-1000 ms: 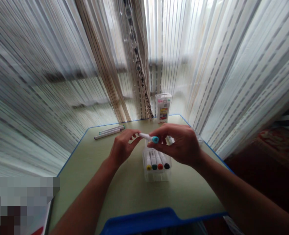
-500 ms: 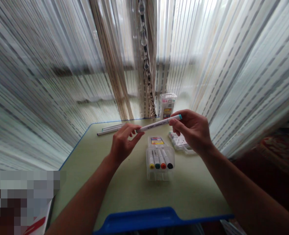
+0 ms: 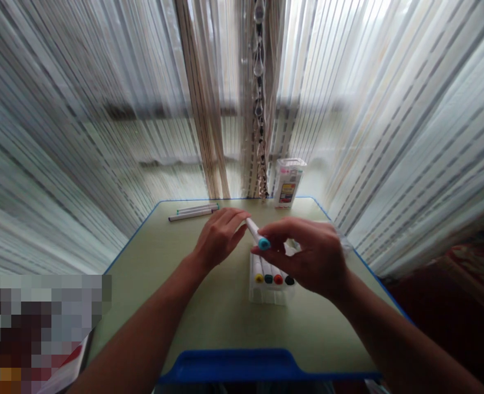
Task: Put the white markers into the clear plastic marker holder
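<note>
A white marker (image 3: 253,227) with a turquoise cap end is held between my two hands, its capped end tilted toward me. My left hand (image 3: 221,234) pinches the far end, its fingertips over the barrel. My right hand (image 3: 307,251) grips the marker near the turquoise end with thumb and forefinger. Just below, a clear plastic marker case (image 3: 268,296) lies on the table, holding several white markers with yellow, dark green, orange-red and black ends. My right hand hides part of that case.
Loose white markers (image 3: 192,213) lie at the back left of the pale green table (image 3: 209,323). A clear case of markers (image 3: 287,186) stands upright at the back. Another clear case (image 3: 344,241) is mostly hidden behind my right hand. Striped string curtains (image 3: 151,131) hang beyond.
The marker has swung from lying nearly level across to pointing its turquoise end toward me. My right hand has come lower and nearer, over the case. The view has shifted slightly.
</note>
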`<state>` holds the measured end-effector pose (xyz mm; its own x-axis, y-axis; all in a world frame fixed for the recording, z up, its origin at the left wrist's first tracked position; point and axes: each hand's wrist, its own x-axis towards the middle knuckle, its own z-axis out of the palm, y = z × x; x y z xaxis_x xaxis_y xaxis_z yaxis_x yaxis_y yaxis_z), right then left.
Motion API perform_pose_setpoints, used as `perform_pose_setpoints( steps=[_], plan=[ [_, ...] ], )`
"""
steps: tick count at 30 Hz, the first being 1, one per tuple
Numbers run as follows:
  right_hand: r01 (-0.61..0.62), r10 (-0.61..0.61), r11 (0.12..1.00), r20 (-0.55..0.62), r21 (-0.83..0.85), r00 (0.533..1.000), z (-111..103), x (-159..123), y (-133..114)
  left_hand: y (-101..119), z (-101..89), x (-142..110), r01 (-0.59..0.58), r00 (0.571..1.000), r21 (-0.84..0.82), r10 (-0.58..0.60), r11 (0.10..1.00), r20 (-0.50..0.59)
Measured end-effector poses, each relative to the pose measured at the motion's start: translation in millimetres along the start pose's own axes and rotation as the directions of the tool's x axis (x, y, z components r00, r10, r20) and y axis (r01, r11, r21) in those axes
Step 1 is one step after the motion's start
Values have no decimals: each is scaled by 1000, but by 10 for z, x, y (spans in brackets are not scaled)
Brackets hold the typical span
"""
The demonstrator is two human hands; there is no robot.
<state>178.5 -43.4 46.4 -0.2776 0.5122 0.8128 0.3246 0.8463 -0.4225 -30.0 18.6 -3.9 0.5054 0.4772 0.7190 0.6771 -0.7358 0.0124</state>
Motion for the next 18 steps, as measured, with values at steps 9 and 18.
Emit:
perform_pose_setpoints(
  steps=[9, 18],
  plan=[
    [84, -85, 994, -14, -77, 996, 95, -22, -62, 50, -18, 21, -24, 999, -40, 25, 999, 22],
    [79, -81, 994, -18, -78, 997, 91, -40, -52, 32, -12, 2, -19, 1000, -66, 18, 998, -10]
  ],
)
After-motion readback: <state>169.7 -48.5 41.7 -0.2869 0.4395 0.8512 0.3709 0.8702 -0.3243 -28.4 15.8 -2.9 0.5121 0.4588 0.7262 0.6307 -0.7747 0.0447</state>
